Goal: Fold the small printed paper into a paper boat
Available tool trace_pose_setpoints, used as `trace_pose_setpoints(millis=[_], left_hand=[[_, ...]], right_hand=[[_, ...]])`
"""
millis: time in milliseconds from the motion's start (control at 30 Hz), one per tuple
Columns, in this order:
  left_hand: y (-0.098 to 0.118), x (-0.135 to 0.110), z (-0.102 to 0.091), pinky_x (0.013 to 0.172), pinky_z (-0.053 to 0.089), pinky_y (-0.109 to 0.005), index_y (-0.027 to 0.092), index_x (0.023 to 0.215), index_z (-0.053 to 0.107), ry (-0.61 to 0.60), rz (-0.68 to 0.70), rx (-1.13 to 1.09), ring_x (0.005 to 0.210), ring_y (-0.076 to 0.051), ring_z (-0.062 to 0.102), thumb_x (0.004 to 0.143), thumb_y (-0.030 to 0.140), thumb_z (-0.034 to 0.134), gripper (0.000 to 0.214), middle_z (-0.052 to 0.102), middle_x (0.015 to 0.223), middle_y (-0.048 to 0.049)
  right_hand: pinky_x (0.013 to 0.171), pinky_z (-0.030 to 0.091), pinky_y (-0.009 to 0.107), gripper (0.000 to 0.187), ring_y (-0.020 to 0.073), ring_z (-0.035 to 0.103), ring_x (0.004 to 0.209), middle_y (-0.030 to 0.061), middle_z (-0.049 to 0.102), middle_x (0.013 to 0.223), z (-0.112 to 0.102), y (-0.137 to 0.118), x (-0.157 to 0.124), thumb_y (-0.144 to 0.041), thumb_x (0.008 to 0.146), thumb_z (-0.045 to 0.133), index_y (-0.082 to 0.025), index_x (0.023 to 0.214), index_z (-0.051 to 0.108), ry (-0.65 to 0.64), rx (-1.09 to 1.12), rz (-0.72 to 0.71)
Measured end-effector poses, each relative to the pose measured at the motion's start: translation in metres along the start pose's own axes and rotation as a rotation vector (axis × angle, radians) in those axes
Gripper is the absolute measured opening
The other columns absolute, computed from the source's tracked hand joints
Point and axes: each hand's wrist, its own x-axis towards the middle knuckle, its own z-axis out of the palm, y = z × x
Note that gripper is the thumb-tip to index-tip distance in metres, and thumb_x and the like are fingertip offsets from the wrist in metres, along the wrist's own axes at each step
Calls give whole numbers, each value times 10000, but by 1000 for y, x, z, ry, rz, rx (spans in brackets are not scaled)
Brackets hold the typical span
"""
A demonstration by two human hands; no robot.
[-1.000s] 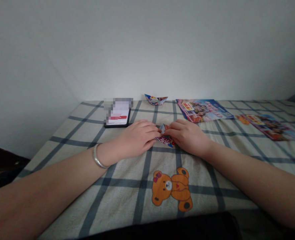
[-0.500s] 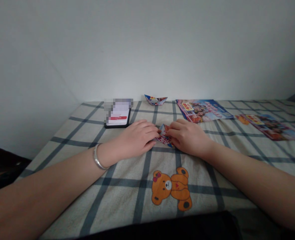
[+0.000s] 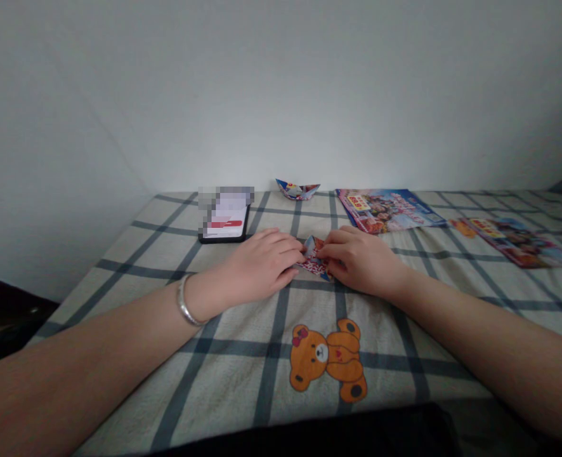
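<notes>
A small folded piece of printed paper [image 3: 314, 261], red, white and blue, lies on the checked bedsheet [image 3: 133, 247] between my two hands. My left hand [image 3: 257, 263], with a silver bangle [image 3: 184, 300] on its wrist, has its fingers curled and pressed on the paper's left side. From the right, my right hand [image 3: 361, 260] pinches the paper's right edge with closed fingers. Most of the paper is hidden under the fingers.
A black phone [image 3: 224, 222] with a lit screen lies behind my left hand. A folded paper boat [image 3: 297, 189] sits by the wall. Two colourful leaflets, the nearer leaflet [image 3: 385, 209] and the farther leaflet [image 3: 514, 241], lie at the right. An orange bear print [image 3: 328, 358] marks the sheet.
My right hand's fingers have shifted slightly left along the folded paper; the paper is drawn in a little tighter. My left hand has hardly moved.
</notes>
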Motion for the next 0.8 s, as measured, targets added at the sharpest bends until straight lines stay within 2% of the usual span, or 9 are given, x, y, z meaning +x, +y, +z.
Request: trace_pose_setpoints(millis=[200, 500, 633, 800], left_hand=[[1, -1, 0, 1018, 399, -409, 159, 1087, 638, -1, -17, -29, 1100, -221, 558, 927, 274, 506, 237, 635, 1168, -80], [1, -3, 0, 999, 416, -405, 132, 1101, 612, 2, -39, -35, 1111, -236, 553, 907, 274, 529, 254, 635, 1167, -100], [-1, -3, -3, 996, 406, -420, 149, 1061, 632, -17, -23, -24, 1063, -226, 580, 907, 281, 522, 230, 656, 1131, -85], [-1, -3, -5, 967, 425, -401, 153, 1065, 639, -25, -24, -24, 1040, -223, 581, 904, 280, 528, 233, 657, 1109, -77]], right_hand=[[642, 367, 313, 211, 184, 547, 755, 60, 656, 847, 0, 0, -2, -190, 890, 495, -165, 910, 704, -16, -97, 36], [712, 408, 308, 221, 190, 579, 838, 55, 674, 894, -2, 3, 1, -160, 882, 502, -179, 911, 720, -41, -7, 43], [670, 391, 321, 228, 190, 574, 798, 55, 682, 879, -4, 0, -3, -162, 888, 487, -170, 889, 715, -30, -85, 0], [615, 365, 330, 214, 185, 556, 720, 60, 667, 811, -5, -2, -3, -151, 867, 494, -158, 803, 698, -14, -172, 49]])
